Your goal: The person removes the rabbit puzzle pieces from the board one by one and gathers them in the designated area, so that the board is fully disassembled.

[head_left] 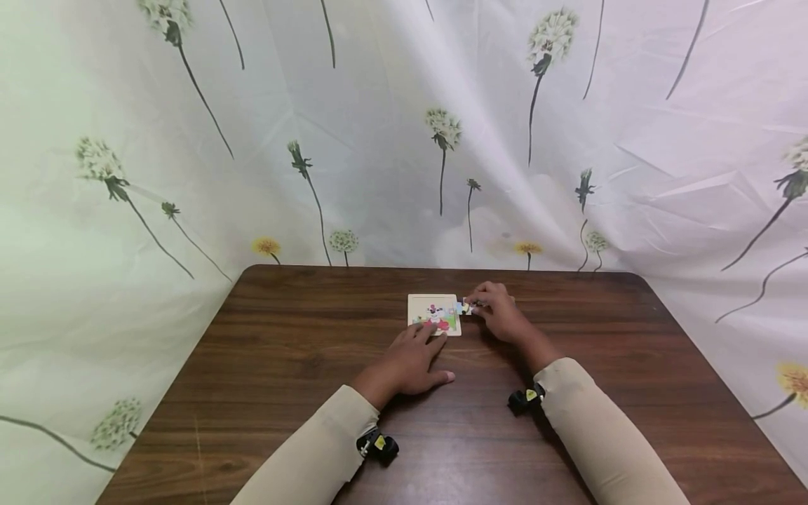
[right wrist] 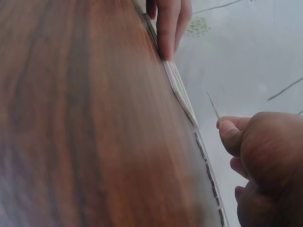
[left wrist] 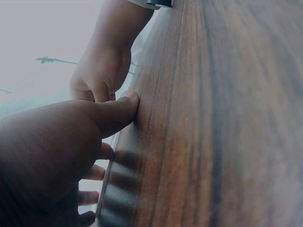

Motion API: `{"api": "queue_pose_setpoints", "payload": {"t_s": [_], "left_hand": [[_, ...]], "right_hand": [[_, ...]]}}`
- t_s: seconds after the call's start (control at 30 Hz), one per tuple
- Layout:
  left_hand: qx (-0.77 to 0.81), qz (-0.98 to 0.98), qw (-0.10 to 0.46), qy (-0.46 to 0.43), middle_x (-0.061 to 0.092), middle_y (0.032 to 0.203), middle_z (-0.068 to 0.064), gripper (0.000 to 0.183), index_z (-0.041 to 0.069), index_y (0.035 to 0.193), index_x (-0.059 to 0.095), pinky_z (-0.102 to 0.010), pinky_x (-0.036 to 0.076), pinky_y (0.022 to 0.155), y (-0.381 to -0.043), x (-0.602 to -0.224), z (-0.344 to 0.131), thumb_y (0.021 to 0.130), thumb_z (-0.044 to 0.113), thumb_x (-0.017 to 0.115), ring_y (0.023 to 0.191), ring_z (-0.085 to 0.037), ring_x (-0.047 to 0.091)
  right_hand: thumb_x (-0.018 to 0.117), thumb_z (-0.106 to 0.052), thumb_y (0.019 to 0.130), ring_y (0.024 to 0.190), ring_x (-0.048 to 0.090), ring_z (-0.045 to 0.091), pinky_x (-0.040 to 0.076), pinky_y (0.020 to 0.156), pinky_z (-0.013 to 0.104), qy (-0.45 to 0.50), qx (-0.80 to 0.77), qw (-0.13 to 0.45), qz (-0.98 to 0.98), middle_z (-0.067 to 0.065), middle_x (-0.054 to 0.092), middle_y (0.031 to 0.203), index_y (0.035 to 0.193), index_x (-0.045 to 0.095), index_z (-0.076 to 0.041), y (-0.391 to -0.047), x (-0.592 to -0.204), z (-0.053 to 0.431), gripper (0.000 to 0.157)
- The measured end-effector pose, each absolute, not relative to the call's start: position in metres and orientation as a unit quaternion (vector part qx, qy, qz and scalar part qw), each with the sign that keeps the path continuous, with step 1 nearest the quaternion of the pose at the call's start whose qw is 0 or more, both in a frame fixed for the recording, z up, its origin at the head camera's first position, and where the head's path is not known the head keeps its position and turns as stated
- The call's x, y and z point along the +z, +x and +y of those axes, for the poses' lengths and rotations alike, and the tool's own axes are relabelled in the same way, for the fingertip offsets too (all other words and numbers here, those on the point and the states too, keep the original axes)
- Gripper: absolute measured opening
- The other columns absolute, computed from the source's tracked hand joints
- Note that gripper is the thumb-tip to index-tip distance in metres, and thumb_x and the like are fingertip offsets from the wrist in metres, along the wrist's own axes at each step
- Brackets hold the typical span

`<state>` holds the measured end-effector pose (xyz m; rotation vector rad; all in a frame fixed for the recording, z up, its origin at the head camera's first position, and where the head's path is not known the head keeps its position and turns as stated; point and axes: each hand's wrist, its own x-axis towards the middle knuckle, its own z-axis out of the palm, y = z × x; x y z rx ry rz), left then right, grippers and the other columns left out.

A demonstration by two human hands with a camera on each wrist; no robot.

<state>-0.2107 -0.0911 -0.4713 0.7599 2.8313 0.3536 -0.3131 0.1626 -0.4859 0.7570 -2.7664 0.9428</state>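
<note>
A small square jigsaw board (head_left: 433,300) with a pale frame and a cartoon picture lies flat on the table. My left hand (head_left: 413,361) rests its outstretched fingertips on the board's near edge. In the left wrist view the left hand (left wrist: 61,142) has its thumb held apart from the fingers. Just right of the board, my right hand (head_left: 499,312) pinches a puzzle piece (right wrist: 214,106) between thumb and fingertips. In the right wrist view that piece is seen edge-on, raised off the tabletop. Light blue puzzle pieces (head_left: 463,308) show beside the board, partly covered by the right hand.
Several flat pieces (right wrist: 208,172) lie in a row on the table beyond the board's corner in the right wrist view. The dark wood table (head_left: 284,365) has rounded far corners. Behind it hangs a dandelion-print cloth (head_left: 379,154). Each sleeve cuff carries a black strapped device (head_left: 379,447).
</note>
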Motion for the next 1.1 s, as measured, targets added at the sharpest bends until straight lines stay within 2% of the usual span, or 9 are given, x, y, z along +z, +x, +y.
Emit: {"api": "queue_pose_setpoints", "payload": {"t_s": [0.23, 0.53, 0.83, 1.1], "left_hand": [[0.117, 0.955, 0.092, 0.255, 0.032, 0.180, -0.011, 0.081, 0.019, 0.170, 0.042, -0.055, 0.029, 0.135, -0.210, -0.471, -0.091, 0.106, 0.065, 0.060, 0.167, -0.040, 0.027], [0.125, 0.954, 0.096, 0.257, 0.030, 0.181, -0.010, 0.082, 0.018, 0.171, 0.040, -0.057, 0.027, 0.136, -0.213, -0.472, -0.088, 0.106, 0.063, 0.062, 0.168, -0.040, 0.024], [0.120, 0.955, 0.094, 0.255, 0.032, 0.180, -0.012, 0.082, 0.018, 0.171, 0.041, -0.056, 0.028, 0.135, -0.213, -0.471, -0.091, 0.105, 0.064, 0.061, 0.167, -0.040, 0.026], [0.121, 0.954, 0.092, 0.258, 0.033, 0.179, -0.011, 0.082, 0.018, 0.170, 0.042, -0.054, 0.029, 0.135, -0.212, -0.470, -0.092, 0.105, 0.065, 0.061, 0.167, -0.039, 0.027]], "right_hand": [[0.071, -0.003, 0.103, 0.132, 0.050, 0.045, 0.036, 0.108, 0.073, 0.249, 0.328, 0.048, -0.910, 0.018, 0.065, 0.132, 0.120, 0.081, -0.005, -0.315, -0.488, 0.170, 0.020], [0.072, 0.000, 0.102, 0.130, 0.048, 0.045, 0.035, 0.106, 0.071, 0.240, 0.344, 0.064, -0.905, 0.018, 0.065, 0.129, 0.120, 0.081, -0.003, -0.316, -0.490, 0.180, 0.021], [0.072, 0.000, 0.102, 0.135, 0.044, 0.046, 0.029, 0.105, 0.073, 0.238, 0.354, 0.056, -0.903, 0.019, 0.064, 0.132, 0.121, 0.081, -0.002, -0.316, -0.491, 0.178, 0.021], [0.073, -0.001, 0.101, 0.133, 0.046, 0.044, 0.029, 0.103, 0.068, 0.232, 0.349, 0.057, -0.906, 0.018, 0.064, 0.132, 0.118, 0.082, -0.005, -0.314, -0.491, 0.178, 0.019]]}}
